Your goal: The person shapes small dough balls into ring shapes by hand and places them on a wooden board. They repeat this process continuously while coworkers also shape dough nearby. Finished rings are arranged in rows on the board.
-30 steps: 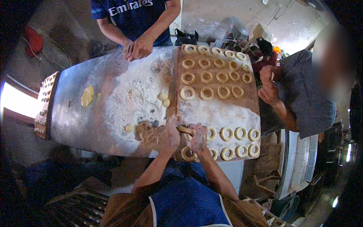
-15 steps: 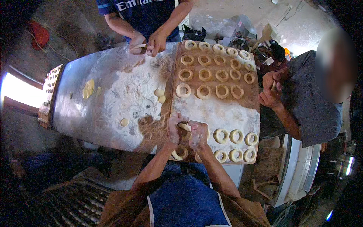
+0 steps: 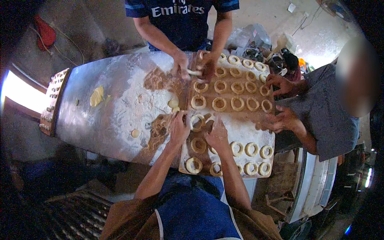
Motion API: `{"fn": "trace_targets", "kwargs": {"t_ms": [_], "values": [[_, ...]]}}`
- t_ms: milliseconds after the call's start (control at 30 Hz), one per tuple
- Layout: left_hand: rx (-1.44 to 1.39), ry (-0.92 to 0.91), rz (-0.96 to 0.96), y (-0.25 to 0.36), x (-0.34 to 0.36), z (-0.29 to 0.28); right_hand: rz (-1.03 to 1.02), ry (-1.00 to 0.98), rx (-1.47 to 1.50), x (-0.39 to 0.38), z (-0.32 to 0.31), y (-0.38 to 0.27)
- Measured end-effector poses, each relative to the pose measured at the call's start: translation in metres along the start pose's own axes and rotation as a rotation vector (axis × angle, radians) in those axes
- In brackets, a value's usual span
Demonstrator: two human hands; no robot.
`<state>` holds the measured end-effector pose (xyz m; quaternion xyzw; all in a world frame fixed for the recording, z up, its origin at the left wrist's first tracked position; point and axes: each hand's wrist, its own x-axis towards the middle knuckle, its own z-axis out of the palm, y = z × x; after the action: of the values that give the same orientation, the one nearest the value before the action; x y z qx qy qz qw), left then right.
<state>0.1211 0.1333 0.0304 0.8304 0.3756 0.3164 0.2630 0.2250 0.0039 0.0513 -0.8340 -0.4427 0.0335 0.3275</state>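
A pale dough ring [image 3: 197, 123] lies on the floured board [image 3: 248, 124], between my two hands. My left hand [image 3: 180, 130] is at the board's left edge, its fingers apart beside this ring and just below small dough rounds [image 3: 174, 105]. To the ring's right, my right hand [image 3: 217, 134] hovers low over the board with fingers stretched forward. Neither hand visibly holds anything. Nearer me are more rings, including one in shade [image 3: 198, 145] and one at the corner [image 3: 194, 165]; my right forearm partly covers others. Several rows of rings [image 3: 219, 104] fill the board's far part.
Across the table, a co-worker's hands [image 3: 192, 70] hold a dough strip. Another person's hands [image 3: 282, 120] rest near the board's right edge. The metal table [image 3: 84, 116] carries flour [image 3: 136, 100], yellow dough or fat [image 3: 97, 97] and a dough round [image 3: 135, 133]. A filled tray [image 3: 54, 100] stands far left.
The dough piece in my hands is now a ring lying on the board, and my hands have parted. The far co-worker has moved right; the right-hand person's hands have spread toward the board.
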Motion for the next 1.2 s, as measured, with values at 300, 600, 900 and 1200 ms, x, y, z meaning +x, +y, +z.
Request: {"fn": "trace_targets", "kwargs": {"t_ms": [300,600,900,1200], "values": [[0.002,0.084,-0.006,-0.034,-0.026,-0.033,-0.031,0.081,-0.117,-0.008,0.012,-0.034],[0.311,-0.104,-0.088,-0.189,-0.071,-0.157,-0.017,-0.172,0.235,-0.064,0.059,-0.143],[-0.696,-0.279,-0.645,-0.122,-0.048,-0.221,-0.072,-0.321,0.453,-0.038,0.118,-0.206],[-0.820,-0.280,-0.574,-0.134,-0.049,-0.242,0.259,-0.269,0.859,-0.050,0.136,-0.225]]}}
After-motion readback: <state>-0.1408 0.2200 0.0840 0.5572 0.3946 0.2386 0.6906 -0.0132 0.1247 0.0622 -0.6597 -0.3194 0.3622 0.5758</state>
